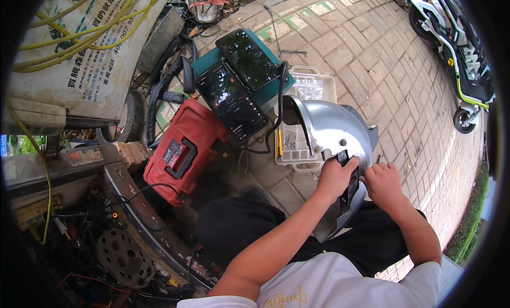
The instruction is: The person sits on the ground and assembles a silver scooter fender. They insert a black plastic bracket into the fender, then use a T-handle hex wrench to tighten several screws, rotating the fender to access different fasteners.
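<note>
We had the glossy silver, curved shell (337, 122) over our black trousers (239, 217), its upper end in front of the open, pale plastic parts case (330, 90). Our left hand (336, 179) was clamped on the shell's edge, beside a flat black fitting (351, 187). Our right hand (384, 183) was just beside it, fingers curled in at the rim; we could not tell what they pinched.

The work looked part done to us: a dark round fastener (342, 142) sat in the shell's face, but whether the fitting was secured, or still needed fixing, did not show. The shell's inner side was mostly hidden, our left forearm covered part of its lower end, and a thin dark tip (379, 159) above the right fingers was perhaps a tool's.
</note>
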`<state>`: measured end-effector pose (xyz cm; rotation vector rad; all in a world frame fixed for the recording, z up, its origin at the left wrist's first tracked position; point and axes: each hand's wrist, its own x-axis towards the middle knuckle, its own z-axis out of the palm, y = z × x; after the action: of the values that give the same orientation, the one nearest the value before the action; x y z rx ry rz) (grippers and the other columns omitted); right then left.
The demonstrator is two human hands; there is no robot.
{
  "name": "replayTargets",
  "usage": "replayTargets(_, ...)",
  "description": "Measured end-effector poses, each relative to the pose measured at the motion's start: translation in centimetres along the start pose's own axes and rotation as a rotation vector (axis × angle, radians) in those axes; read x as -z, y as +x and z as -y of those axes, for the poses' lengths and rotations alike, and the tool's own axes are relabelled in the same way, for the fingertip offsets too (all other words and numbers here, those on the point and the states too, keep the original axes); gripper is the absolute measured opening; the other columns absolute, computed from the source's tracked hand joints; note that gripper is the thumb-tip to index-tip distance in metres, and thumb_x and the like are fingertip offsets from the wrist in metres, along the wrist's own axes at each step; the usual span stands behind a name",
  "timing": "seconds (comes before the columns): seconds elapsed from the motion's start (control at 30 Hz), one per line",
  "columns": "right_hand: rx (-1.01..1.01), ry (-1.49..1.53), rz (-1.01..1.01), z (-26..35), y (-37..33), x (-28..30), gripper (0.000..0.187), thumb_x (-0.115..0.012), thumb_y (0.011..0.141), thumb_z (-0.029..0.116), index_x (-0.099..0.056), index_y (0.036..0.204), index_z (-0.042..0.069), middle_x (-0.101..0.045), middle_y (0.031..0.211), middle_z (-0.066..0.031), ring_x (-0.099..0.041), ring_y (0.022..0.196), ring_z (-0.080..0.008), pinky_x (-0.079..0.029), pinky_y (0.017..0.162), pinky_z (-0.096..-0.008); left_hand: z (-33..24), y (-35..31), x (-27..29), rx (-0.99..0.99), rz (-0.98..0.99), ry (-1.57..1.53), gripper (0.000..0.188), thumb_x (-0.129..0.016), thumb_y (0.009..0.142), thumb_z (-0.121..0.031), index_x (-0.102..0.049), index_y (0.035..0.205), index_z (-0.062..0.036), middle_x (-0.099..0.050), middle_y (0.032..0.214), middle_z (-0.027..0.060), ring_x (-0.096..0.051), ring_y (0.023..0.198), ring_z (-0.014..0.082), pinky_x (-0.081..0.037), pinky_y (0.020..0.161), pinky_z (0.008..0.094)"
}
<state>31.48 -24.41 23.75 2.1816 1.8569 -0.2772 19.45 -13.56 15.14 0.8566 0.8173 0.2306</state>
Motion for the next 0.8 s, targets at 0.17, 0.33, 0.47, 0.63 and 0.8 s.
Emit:
replayTargets(0.17, -0.131, 0.277, 0.002, 0.2, 0.0, -1.3, 0.023, -0.065, 0.093, 0.025, -0.061, 0.080, 0.006, -0.061, 0.070, -0.0139, -0.061, 0.070, -0.0366, -0.044, 0.064, -0.0486, 0.0, 0.0, 0.2, 0.004, 0.010, -0.006, 0.027, -0.069, 0.094, -0.022, -0.068, 0.104, 0.0026, -0.069, 0.092, 0.0079, -0.061, 0.081, 0.0171, -0.050, 0.076, 0.0339)
replayTargets(0.33, -0.344, 0.485, 0.078, 0.6, -0.3, -2.0, 0.026, -0.064, 0.094, 0.026, -0.060, 0.079, 0.006, -0.061, 0.069, -0.0153, -0.060, 0.068, -0.0392, -0.045, 0.062, -0.0507, -0.2, 0.1, 0.1, 0.035, 0.011, -0.023, 0.022, -0.069, 0.095, -0.019, -0.068, 0.103, 0.0016, -0.067, 0.092, 0.0037, -0.058, 0.081, 0.0122, -0.049, 0.075, 0.0316)
replayTargets(0.47, -0.134, 0.157, 0.072, -0.1, -0.1, -1.1, 0.027, -0.066, 0.093, 0.029, -0.060, 0.080, 0.007, -0.062, 0.070, -0.0126, -0.062, 0.068, -0.0356, -0.044, 0.063, -0.0480, -0.3, 0.1, 0.1, 0.042, 0.023, 0.003, 0.021, -0.070, 0.095, -0.019, -0.068, 0.100, 0.0014, -0.066, 0.088, 0.0026, -0.057, 0.078, 0.0114, -0.048, 0.072, 0.0314)
replayTargets(0.63, 0.022, 0.063, -0.027, -0.7, 0.2, -0.4, 0.025, -0.068, 0.091, 0.028, -0.059, 0.080, 0.007, -0.063, 0.071, -0.0121, -0.063, 0.070, -0.0342, -0.044, 0.064, -0.0463, -0.3, 0.1, -0.1, 0.046, 0.032, 0.009, 0.021, -0.070, 0.095, -0.019, -0.067, 0.099, 0.0013, -0.064, 0.085, 0.0018, -0.056, 0.075, 0.0110, -0.048, 0.070, 0.0313)
replayTargets(0.8, -0.230, 0.338, 0.067, 0.1, -0.1, -1.9, 0.024, -0.065, 0.093, 0.026, -0.061, 0.081, 0.006, -0.063, 0.072, -0.0144, -0.062, 0.071, -0.0365, -0.045, 0.066, -0.0466, 0.0, 0.2, -0.2, 0.011, -0.005, -0.001, 0.022, -0.070, 0.094, -0.019, -0.068, 0.103, 0.0020, -0.067, 0.092, 0.0045, -0.059, 0.081, 0.0129, -0.049, 0.075, 0.0320)
